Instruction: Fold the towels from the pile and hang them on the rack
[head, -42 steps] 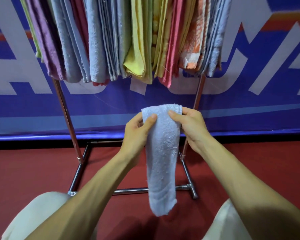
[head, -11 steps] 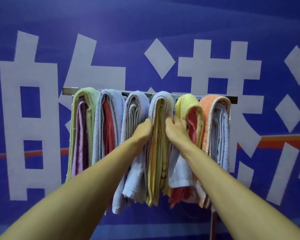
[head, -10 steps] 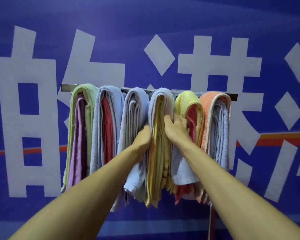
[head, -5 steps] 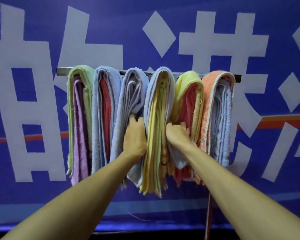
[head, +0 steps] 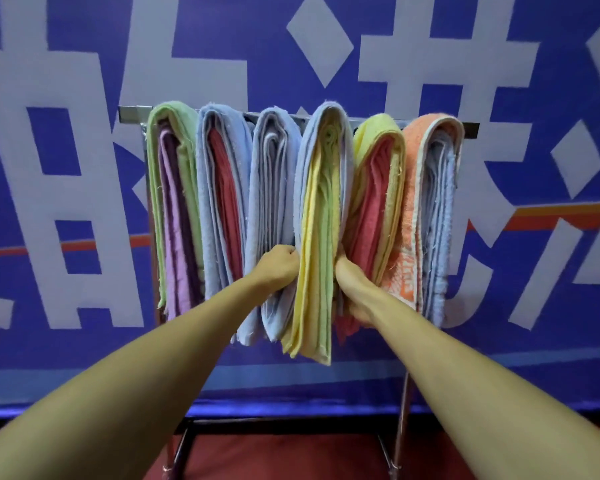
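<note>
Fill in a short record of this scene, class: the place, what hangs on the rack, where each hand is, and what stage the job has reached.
Place: rack before a blue banner, red floor
On rack: six bundles of folded towels, side by side
Left hand: curled on the left edge of the blue towel, fourth bundle from the left
Right hand: against that bundle's right side, fingers hidden
Stage: blue towel already hung over the bar
</note>
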Action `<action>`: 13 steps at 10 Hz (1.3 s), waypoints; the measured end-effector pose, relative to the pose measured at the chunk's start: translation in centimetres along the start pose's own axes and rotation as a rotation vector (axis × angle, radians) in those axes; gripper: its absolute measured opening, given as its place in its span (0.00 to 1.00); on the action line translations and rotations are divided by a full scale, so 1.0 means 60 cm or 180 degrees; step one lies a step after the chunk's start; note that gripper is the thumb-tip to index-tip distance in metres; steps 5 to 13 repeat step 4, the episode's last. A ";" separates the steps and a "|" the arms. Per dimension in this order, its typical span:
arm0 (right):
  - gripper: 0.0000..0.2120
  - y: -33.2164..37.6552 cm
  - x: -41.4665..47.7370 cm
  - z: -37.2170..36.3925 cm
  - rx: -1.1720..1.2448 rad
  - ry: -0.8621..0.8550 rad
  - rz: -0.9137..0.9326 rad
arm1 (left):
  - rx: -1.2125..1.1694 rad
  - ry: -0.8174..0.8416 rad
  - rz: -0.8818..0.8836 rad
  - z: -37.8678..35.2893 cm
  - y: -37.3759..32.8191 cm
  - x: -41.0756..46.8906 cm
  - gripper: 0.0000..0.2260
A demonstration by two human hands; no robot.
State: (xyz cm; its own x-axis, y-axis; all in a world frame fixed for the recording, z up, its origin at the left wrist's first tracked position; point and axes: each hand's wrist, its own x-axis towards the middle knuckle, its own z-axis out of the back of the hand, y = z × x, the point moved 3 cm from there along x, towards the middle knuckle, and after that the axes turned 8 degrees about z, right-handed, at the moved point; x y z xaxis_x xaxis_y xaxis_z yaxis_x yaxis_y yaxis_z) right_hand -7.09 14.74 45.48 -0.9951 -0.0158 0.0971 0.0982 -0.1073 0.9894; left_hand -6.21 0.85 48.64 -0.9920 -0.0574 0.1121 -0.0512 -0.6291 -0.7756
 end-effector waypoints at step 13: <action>0.05 0.061 -0.113 0.060 -0.2078 -0.0139 0.0529 | 0.0610 -0.0076 -0.0493 0.071 -0.061 -0.120 0.06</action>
